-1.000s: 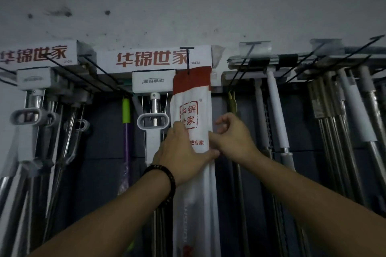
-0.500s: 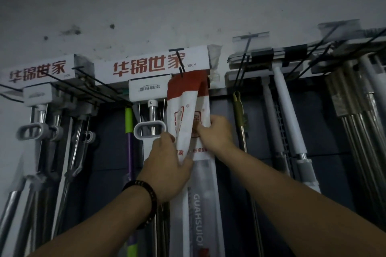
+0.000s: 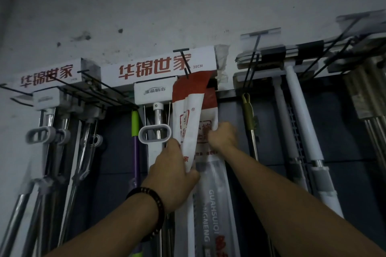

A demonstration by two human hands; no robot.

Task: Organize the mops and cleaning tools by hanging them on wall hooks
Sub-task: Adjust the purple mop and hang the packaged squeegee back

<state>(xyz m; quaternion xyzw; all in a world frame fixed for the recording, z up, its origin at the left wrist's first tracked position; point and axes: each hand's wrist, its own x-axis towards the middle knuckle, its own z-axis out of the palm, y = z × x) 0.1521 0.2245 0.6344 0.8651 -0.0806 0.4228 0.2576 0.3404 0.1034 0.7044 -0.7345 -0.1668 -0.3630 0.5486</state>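
Note:
A long mop in a white plastic sleeve with a red top (image 3: 189,110) hangs from a black wire wall hook (image 3: 183,62) in the middle. Its upper part is folded and twisted toward the left. My left hand (image 3: 173,171), with a dark bead bracelet on the wrist, pinches the sleeve's left edge lower down. My right hand (image 3: 222,134) grips the sleeve's right side, fingers behind the plastic. A second packaged piece (image 3: 211,194) with grey lettering hangs just behind and right of it.
A white boxed mop head with red lettering (image 3: 158,67) and a squeeze mop with a grey oval handle (image 3: 155,133) hang left of the sleeve. More steel-handled mops (image 3: 48,131) fill the far left. White-handled tools (image 3: 300,119) and steel poles (image 3: 373,127) hang at right.
The sleeve's top has been pulled left and folded over itself. My left hand slid down its left edge while my right hand moved behind its right side. The view tilted upward slightly.

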